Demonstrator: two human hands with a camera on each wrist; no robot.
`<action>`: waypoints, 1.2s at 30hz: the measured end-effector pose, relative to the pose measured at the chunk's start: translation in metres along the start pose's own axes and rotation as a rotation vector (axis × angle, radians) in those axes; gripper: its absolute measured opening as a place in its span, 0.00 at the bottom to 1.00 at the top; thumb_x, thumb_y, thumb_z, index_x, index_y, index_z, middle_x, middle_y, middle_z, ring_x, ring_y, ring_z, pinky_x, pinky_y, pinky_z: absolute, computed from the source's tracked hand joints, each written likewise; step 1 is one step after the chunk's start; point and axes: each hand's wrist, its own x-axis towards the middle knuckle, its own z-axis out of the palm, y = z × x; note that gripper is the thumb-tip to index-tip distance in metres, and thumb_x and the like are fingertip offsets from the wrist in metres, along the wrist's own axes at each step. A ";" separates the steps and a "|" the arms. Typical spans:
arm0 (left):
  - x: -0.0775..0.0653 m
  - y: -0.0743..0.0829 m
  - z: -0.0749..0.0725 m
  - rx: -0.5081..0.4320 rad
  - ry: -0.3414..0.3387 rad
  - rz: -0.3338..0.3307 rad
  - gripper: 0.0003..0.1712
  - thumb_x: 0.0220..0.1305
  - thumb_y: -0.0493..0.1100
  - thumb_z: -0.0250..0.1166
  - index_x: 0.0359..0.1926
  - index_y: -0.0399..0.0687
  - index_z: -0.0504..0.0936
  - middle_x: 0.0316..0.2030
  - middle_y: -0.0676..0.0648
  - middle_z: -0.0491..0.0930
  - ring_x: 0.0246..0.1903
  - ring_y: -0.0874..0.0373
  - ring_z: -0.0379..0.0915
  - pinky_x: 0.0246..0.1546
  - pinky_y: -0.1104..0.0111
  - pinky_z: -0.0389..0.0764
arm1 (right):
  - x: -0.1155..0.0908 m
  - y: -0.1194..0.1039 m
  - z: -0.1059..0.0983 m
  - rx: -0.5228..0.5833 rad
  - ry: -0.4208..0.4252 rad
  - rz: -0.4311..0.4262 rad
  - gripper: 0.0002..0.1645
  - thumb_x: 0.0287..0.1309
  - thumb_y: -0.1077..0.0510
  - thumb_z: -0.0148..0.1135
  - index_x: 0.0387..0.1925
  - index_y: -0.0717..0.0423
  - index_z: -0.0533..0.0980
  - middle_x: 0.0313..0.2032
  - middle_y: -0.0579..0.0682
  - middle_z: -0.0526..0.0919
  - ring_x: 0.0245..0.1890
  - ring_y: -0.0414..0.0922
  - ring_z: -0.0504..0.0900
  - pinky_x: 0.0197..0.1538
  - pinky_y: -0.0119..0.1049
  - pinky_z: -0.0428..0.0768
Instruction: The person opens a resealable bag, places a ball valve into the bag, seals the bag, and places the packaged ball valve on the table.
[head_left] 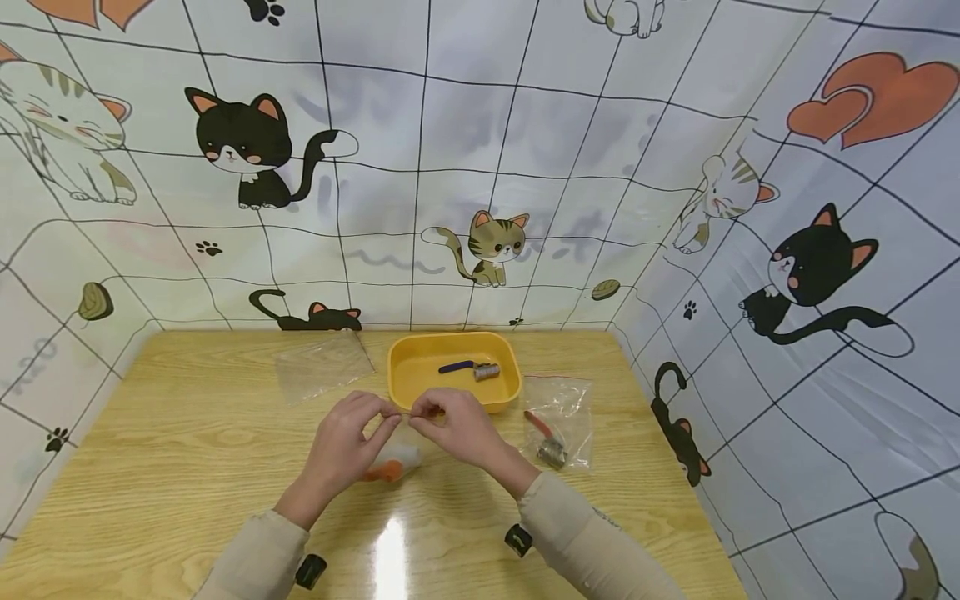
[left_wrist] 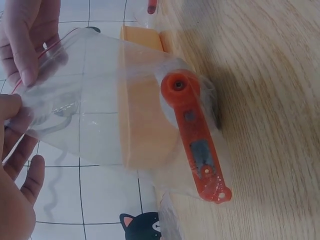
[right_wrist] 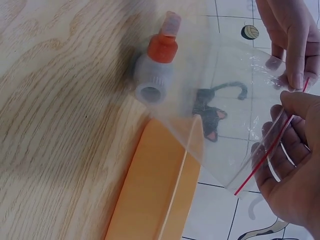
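My left hand and my right hand meet in front of the yellow tray. Between fingertips and thumb, both pinch the red-lined top edge of a clear zip bag, which hangs slanting down from them. At its lower end, resting at the table, is a white plastic ball valve with an orange handle. It appears to lie inside the bag. In the head view the valve is partly hidden behind my left hand. Whether the zip strip is sealed cannot be told.
A metal valve with a blue lever lies in the tray. Right of the tray, a second clear bag holds a metal valve with a red lever. Another clear bag lies flat at the back left, near the patterned wall curtain.
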 end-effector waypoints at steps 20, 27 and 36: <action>0.000 0.002 0.000 0.032 -0.010 0.021 0.04 0.56 0.41 0.72 0.32 0.55 0.84 0.31 0.57 0.84 0.39 0.60 0.79 0.38 0.63 0.81 | -0.002 0.003 0.003 0.066 -0.031 0.035 0.05 0.64 0.52 0.62 0.38 0.48 0.81 0.37 0.43 0.85 0.38 0.33 0.81 0.44 0.26 0.80; 0.004 0.004 -0.007 0.024 -0.096 -0.008 0.03 0.58 0.45 0.71 0.32 0.57 0.83 0.31 0.58 0.84 0.40 0.60 0.78 0.40 0.62 0.81 | -0.004 0.003 0.006 0.066 -0.006 0.017 0.05 0.64 0.52 0.63 0.37 0.47 0.82 0.35 0.42 0.85 0.36 0.31 0.80 0.44 0.25 0.80; 0.006 0.005 -0.009 0.035 -0.096 0.043 0.03 0.56 0.43 0.72 0.30 0.56 0.84 0.29 0.59 0.84 0.39 0.60 0.79 0.41 0.61 0.81 | -0.003 0.003 0.004 0.069 -0.038 0.025 0.06 0.65 0.51 0.62 0.38 0.48 0.82 0.37 0.42 0.85 0.37 0.32 0.81 0.46 0.26 0.80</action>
